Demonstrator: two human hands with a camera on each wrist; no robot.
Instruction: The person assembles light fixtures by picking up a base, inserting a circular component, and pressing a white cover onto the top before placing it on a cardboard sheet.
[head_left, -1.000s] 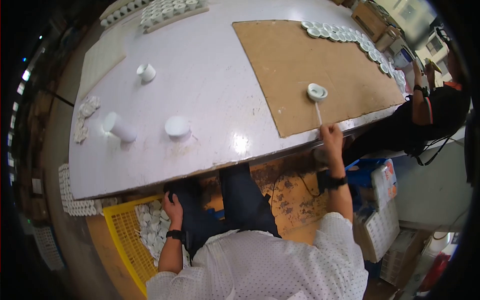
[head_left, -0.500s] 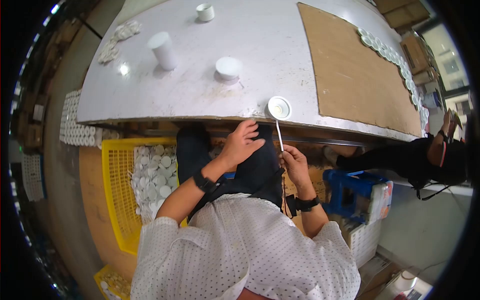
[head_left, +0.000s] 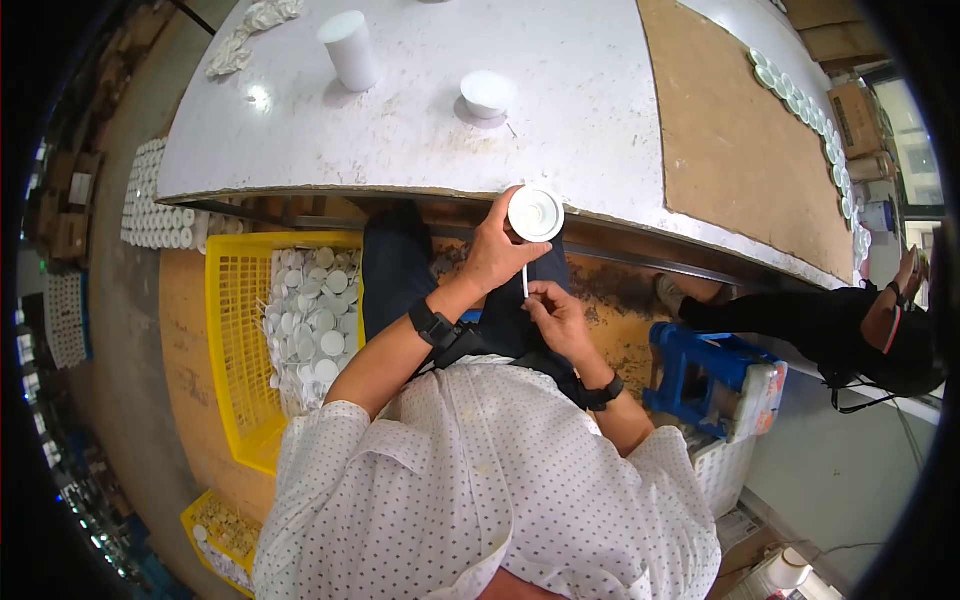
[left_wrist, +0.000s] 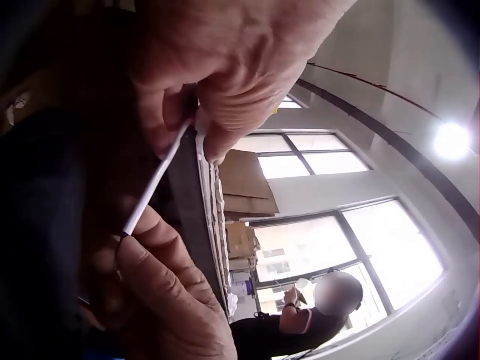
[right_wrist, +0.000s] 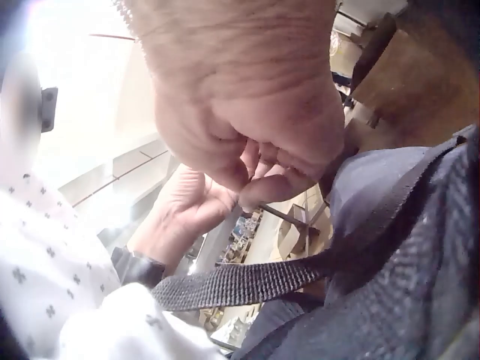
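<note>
A round white cup-like piece (head_left: 537,214) with a hollow centre is held at the table's front edge by the left hand (head_left: 497,249), thumb and fingers at its rim. From below it runs a thin white stick (head_left: 526,281), whose lower end the right hand (head_left: 562,322) pinches. In the left wrist view the stick (left_wrist: 155,182) slants between the left hand (left_wrist: 225,67) above and the right hand (left_wrist: 172,292) below. The right wrist view shows the right hand (right_wrist: 247,112) with curled fingers, close to the left hand (right_wrist: 187,210).
On the table (head_left: 570,100) stand a white cylinder (head_left: 349,50) and a white domed piece (head_left: 488,93). A brown board (head_left: 740,130) bears a row of white rings (head_left: 800,103). A yellow crate (head_left: 240,350) of white discs is at left, a blue stool (head_left: 690,375) at right. Another person (head_left: 800,325) is far right.
The white piece came off the board toward the body on its stick. The left hand rose from the lap and took hold of the piece; the right hand drew back and inward. The head view shifted.
</note>
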